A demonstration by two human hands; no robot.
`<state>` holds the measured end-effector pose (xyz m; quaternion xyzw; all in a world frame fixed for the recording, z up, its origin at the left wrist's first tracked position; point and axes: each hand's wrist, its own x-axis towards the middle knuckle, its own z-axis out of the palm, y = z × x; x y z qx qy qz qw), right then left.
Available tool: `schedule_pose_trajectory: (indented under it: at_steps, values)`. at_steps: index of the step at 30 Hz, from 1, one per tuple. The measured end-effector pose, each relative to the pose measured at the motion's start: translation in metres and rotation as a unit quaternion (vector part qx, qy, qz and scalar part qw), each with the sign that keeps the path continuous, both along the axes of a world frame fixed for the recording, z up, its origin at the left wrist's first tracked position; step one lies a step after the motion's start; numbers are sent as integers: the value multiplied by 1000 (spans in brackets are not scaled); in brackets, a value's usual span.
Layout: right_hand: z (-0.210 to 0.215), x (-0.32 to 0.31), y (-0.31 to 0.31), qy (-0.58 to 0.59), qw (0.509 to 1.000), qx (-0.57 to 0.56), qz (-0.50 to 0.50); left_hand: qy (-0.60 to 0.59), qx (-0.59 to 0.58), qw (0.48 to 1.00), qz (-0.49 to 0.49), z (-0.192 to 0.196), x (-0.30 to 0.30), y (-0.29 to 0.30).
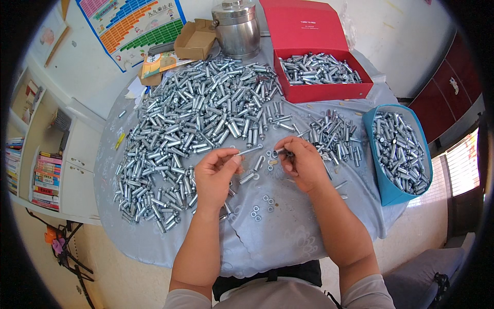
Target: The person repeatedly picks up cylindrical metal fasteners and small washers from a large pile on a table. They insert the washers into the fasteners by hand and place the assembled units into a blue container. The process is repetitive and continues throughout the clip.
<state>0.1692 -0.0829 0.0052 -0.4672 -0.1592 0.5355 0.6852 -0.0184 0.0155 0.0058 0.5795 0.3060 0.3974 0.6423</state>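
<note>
My left hand (218, 172) is closed in a pinch on a slim metal bolt (249, 151), which points right and has a small ring-like piece at its far end. Just to the right, my right hand (303, 162) is closed on a small shiny metal part (279, 151), mostly covered by the fingers, so its kind is unclear. The two hands are a short gap apart over the table. Below them lie a loose metal sleeve (259, 163) and several hex nuts (256, 209). A large heap of sleeve anchor bolts (195, 103) spreads beyond and left of my left hand.
A smaller pile of metal sleeves (334, 135) lies right of my right hand. Metal anchors fill a red box (324, 93) at the back and a blue fabric bin (383, 172) at the right. A steel pot (236, 31) and open cardboard box (194, 40) stand behind the heap.
</note>
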Motion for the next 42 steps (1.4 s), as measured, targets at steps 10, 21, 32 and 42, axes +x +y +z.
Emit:
schedule_pose_trajectory:
  at_steps: [10,21,32,42]
  values:
    - [3,-17,2,-193,980,-47,-30,57,84,995,-10,2,7,-9]
    - [-12,45,-3,-424,774,-49,-467,437,403,781,193,-7,-35,43]
    - [-5,40,-4,-531,736,-42,-419,404,329,837,169,-3,-32,40]
    - [7,-17,-2,-356,933,42,20,24,5,1000,-9,11,-7,5]
